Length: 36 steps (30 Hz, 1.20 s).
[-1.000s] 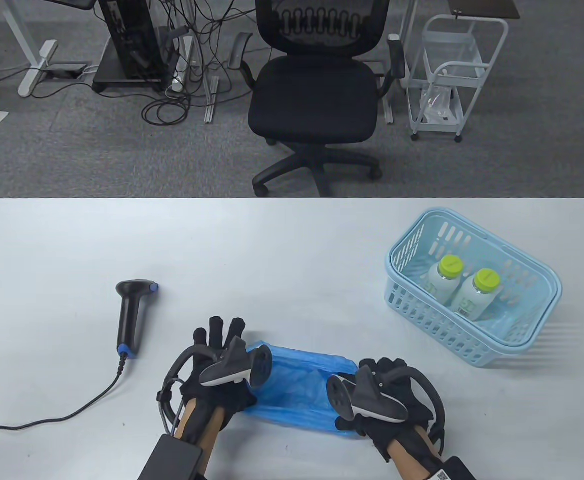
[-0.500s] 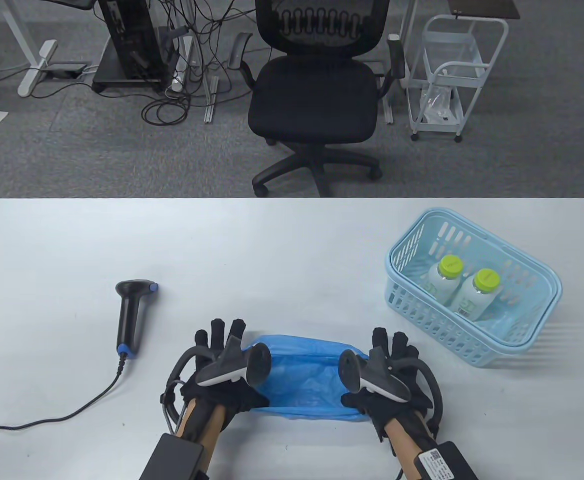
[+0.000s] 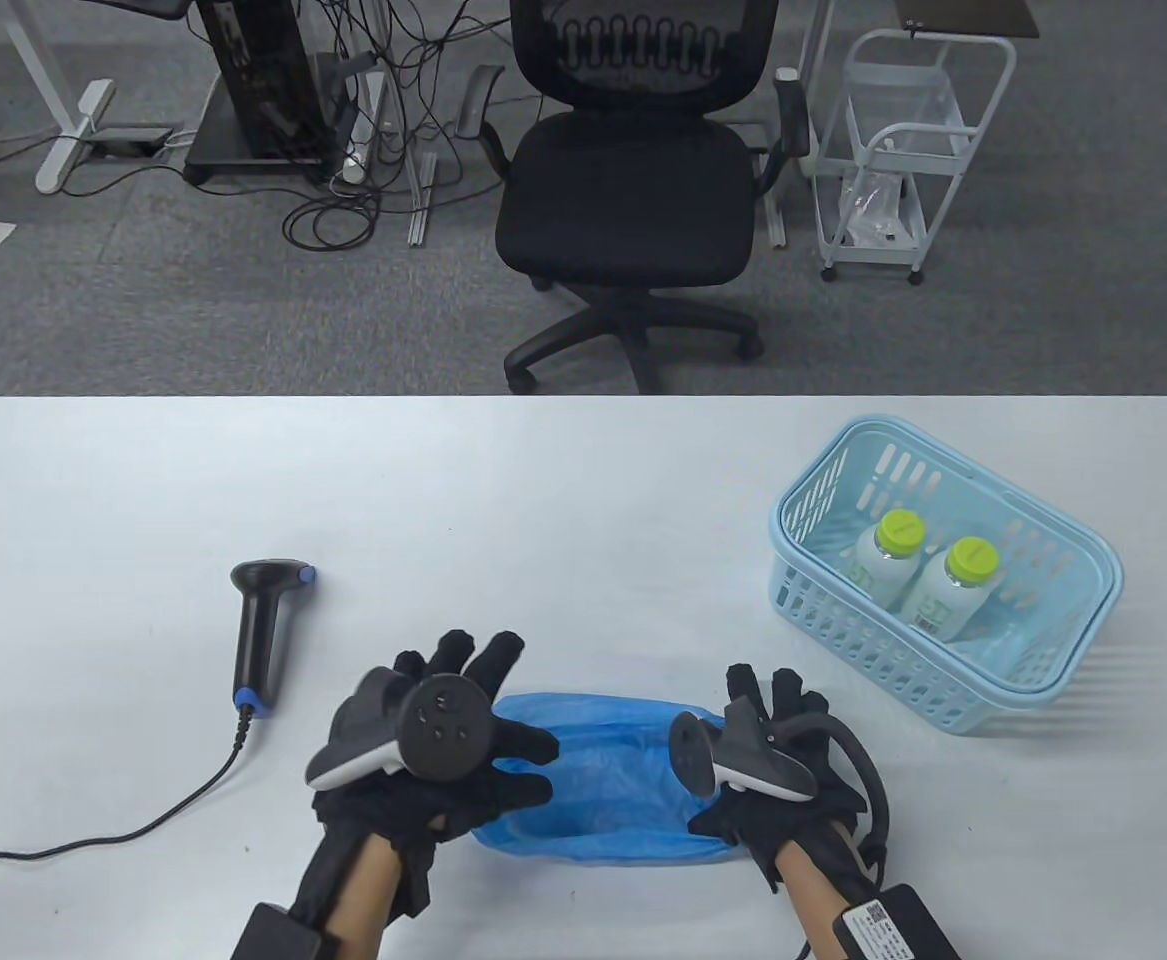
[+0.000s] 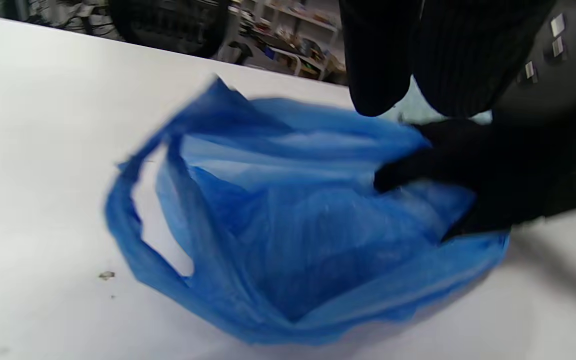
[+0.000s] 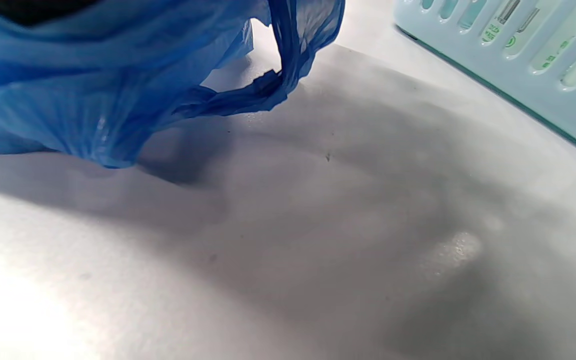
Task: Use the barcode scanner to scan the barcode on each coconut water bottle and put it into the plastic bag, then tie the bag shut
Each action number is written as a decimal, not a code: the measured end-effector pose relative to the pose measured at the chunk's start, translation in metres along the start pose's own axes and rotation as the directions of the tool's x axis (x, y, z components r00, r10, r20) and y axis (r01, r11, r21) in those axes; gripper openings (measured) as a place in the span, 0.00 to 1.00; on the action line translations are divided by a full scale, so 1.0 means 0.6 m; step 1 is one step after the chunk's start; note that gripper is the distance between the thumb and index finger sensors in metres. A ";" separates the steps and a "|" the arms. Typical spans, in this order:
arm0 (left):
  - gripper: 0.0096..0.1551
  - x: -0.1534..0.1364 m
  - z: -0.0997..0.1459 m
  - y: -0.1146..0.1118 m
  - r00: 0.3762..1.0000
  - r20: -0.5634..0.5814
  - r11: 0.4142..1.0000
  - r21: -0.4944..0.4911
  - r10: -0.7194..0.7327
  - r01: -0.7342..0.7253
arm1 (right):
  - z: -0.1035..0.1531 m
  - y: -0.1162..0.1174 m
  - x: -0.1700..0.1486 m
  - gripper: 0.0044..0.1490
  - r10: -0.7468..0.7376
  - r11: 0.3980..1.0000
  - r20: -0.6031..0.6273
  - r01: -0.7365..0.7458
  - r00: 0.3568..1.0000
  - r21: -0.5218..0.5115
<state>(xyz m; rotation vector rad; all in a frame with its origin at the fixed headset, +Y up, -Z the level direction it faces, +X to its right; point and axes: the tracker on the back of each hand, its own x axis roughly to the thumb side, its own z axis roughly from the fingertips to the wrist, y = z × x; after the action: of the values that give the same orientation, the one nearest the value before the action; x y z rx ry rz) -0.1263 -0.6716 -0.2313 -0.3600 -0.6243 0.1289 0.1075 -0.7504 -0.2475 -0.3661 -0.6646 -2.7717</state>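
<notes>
The left hand (image 3: 423, 745) lies palm-down over the left end of the blue plastic bag (image 3: 608, 790), fingers (image 3: 488, 660) spread and straight. The right hand (image 3: 793, 770) stands at the bag's right end; whether it grips the plastic I cannot tell. The bag lies on the surface (image 3: 583, 500) at the near edge, long axis left-right. Only the wrist views show its handle loops (image 4: 138, 210).
</notes>
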 end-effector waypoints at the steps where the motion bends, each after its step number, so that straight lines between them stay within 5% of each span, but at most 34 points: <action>1: 0.26 0.018 -0.014 -0.013 0.999 0.014 0.999 -0.025 -0.043 0.044 | 0.001 0.000 0.001 0.61 0.003 1.000 0.005 -0.003 1.000 0.005; 4: 0.29 0.061 -0.064 -0.067 0.973 -0.005 0.970 -0.078 -0.230 0.229 | 0.003 0.002 0.002 0.63 0.011 1.000 0.027 -0.011 1.000 0.020; 7: 0.45 0.053 -0.092 -0.088 0.911 -0.078 0.914 -0.081 -0.405 0.399 | 0.005 0.004 0.003 0.64 0.019 0.999 0.046 -0.020 0.999 0.033; 10: 0.50 0.001 -0.098 -0.090 0.935 -0.156 0.945 -0.132 -0.319 0.300 | 0.006 0.005 0.004 0.65 0.037 0.998 0.053 -0.039 0.998 0.043; 14: 0.56 -0.089 -0.073 -0.104 0.946 -0.286 0.940 -0.337 -0.151 0.048 | 0.001 0.009 -0.018 0.65 0.006 0.997 -0.007 -0.005 1.000 0.082; 17: 0.58 -0.108 -0.057 -0.105 0.962 -0.272 0.948 -0.307 0.000 -0.087 | 0.003 0.007 -0.017 0.63 -0.011 0.998 0.013 0.010 1.000 0.062; 21: 0.63 -0.088 -0.063 -0.104 0.952 -0.247 0.935 -0.344 -0.178 0.086 | 0.040 -0.035 -0.030 0.52 -0.101 0.978 0.053 0.109 0.994 -0.179; 24: 0.62 -0.078 -0.067 -0.104 0.948 -0.247 0.936 -0.336 -0.199 0.109 | 0.087 -0.073 -0.036 0.38 -0.197 0.870 0.136 0.237 0.971 -0.433; 26: 0.62 -0.074 -0.070 -0.105 0.946 -0.250 0.937 -0.330 -0.208 0.119 | 0.092 -0.079 -0.013 0.33 -0.166 0.838 0.175 0.232 0.971 -0.494; 32: 0.61 -0.069 -0.071 -0.107 0.945 -0.246 0.939 -0.319 -0.216 0.131 | 0.008 -0.018 0.043 0.44 0.073 0.979 0.046 -0.063 0.996 -0.193; 36: 0.62 -0.086 -0.069 -0.109 0.948 -0.270 0.943 -0.322 -0.172 0.079 | -0.007 0.004 -0.014 0.59 -0.077 0.997 -0.058 0.078 0.995 0.022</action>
<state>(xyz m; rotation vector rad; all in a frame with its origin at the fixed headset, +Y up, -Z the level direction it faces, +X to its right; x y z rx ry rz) -0.1425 -0.7560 -0.2666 -0.6272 -0.3681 -0.1480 0.1151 -0.7530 -0.2525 -0.2597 -0.7120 -2.8329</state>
